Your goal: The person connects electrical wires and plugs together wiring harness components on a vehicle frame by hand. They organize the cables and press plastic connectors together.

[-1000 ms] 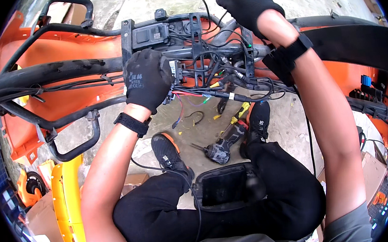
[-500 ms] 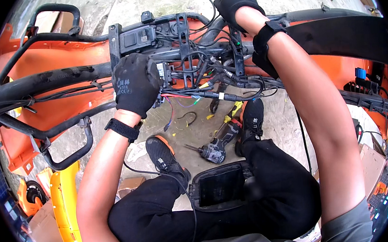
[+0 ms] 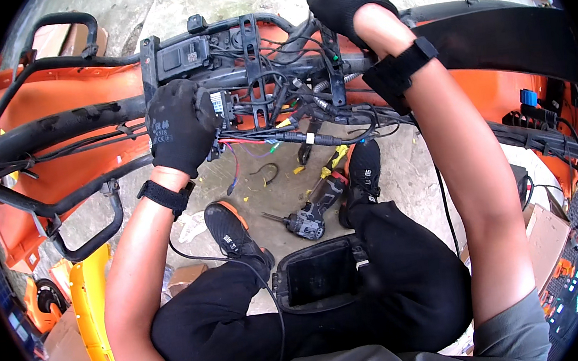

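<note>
Head view shows me both gloved hands up on a black metal frame (image 3: 155,61) that runs across an orange body panel (image 3: 55,104). My left hand (image 3: 177,125) is curled, its fingers wrapped around a small black connector block (image 3: 222,107) at the left end of the wire bundle (image 3: 282,105); it grasps that block, thumb side toward the frame. My right hand (image 3: 342,0) sits higher, at the top edge of the picture, fingers bent over the upper part of the wires; I cannot tell whether it actually grips anything, since the fingertips run out of view. Each wrist carries a black strap.

The wire bundle lies between the two hands, strung along the frame, with red, yellow and green strands hanging loose under it, just beside my left hand.

Below the frame is bare concrete floor (image 3: 269,189). A cordless drill (image 3: 312,213) lies on it between my two black shoes, near the right shoe (image 3: 364,170) and well apart from the hands. A black pouch (image 3: 318,274) rests open on my lap. A yellow panel (image 3: 97,300) stands at the lower left, beside my left forearm.
</note>
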`<action>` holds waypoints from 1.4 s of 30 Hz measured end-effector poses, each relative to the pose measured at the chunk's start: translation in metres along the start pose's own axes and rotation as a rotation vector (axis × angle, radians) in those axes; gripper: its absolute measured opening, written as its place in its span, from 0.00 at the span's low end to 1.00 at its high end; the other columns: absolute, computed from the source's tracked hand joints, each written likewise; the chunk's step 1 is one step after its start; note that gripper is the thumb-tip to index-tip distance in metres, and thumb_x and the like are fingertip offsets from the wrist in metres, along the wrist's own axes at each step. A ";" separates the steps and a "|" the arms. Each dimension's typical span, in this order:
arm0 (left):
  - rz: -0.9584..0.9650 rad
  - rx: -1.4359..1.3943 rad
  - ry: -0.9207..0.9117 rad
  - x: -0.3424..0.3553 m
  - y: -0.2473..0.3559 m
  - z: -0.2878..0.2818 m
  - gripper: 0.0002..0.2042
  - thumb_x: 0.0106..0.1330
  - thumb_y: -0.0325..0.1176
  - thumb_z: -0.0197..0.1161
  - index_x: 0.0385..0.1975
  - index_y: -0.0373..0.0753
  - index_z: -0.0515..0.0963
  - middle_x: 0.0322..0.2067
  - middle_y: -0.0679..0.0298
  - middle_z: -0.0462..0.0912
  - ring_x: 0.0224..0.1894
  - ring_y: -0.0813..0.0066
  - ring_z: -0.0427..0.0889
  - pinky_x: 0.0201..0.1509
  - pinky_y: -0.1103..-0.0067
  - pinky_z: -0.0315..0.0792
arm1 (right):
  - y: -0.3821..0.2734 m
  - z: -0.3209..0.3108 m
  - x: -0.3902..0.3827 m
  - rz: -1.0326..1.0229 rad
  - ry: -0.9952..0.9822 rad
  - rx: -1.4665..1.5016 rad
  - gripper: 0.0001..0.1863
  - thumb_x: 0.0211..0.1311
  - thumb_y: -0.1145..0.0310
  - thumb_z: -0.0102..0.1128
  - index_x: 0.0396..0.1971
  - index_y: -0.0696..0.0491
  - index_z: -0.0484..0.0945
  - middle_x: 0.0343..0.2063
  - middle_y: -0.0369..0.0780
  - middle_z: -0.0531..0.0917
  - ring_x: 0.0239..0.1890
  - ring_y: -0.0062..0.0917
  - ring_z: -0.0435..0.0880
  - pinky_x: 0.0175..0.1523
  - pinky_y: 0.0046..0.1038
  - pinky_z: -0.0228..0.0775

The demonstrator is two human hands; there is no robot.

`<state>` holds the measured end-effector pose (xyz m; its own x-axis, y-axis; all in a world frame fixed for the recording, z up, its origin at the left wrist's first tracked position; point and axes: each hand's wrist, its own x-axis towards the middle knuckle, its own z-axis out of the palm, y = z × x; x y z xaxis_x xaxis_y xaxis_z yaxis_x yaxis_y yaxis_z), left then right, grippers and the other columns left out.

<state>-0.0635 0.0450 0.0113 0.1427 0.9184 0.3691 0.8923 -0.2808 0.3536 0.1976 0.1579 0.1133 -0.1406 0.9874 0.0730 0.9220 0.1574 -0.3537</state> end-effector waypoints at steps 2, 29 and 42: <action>0.007 -0.010 0.008 0.002 0.005 0.000 0.09 0.66 0.37 0.58 0.33 0.38 0.78 0.34 0.53 0.81 0.43 0.49 0.79 0.49 0.59 0.71 | 0.012 -0.001 0.010 -0.007 -0.045 -0.020 0.24 0.60 0.67 0.53 0.57 0.56 0.77 0.54 0.55 0.81 0.59 0.49 0.78 0.65 0.41 0.69; 0.010 -0.114 -0.009 0.005 0.006 -0.005 0.08 0.64 0.33 0.61 0.38 0.36 0.79 0.36 0.51 0.82 0.40 0.49 0.80 0.46 0.62 0.73 | 0.079 -0.031 -0.185 0.215 -0.160 0.544 0.10 0.67 0.73 0.59 0.46 0.59 0.82 0.35 0.45 0.86 0.35 0.28 0.84 0.42 0.29 0.74; 0.329 -0.325 -0.112 0.022 0.071 -0.010 0.29 0.63 0.32 0.65 0.66 0.39 0.68 0.58 0.49 0.76 0.61 0.46 0.73 0.68 0.59 0.66 | 0.044 0.002 -0.130 -0.378 -0.148 0.299 0.10 0.65 0.70 0.58 0.42 0.58 0.82 0.39 0.48 0.84 0.47 0.45 0.81 0.54 0.42 0.71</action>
<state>-0.0012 0.0425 0.0526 0.4569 0.7854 0.4176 0.6144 -0.6181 0.4904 0.2554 0.0360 0.0865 -0.5144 0.8488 0.1221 0.6561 0.4811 -0.5815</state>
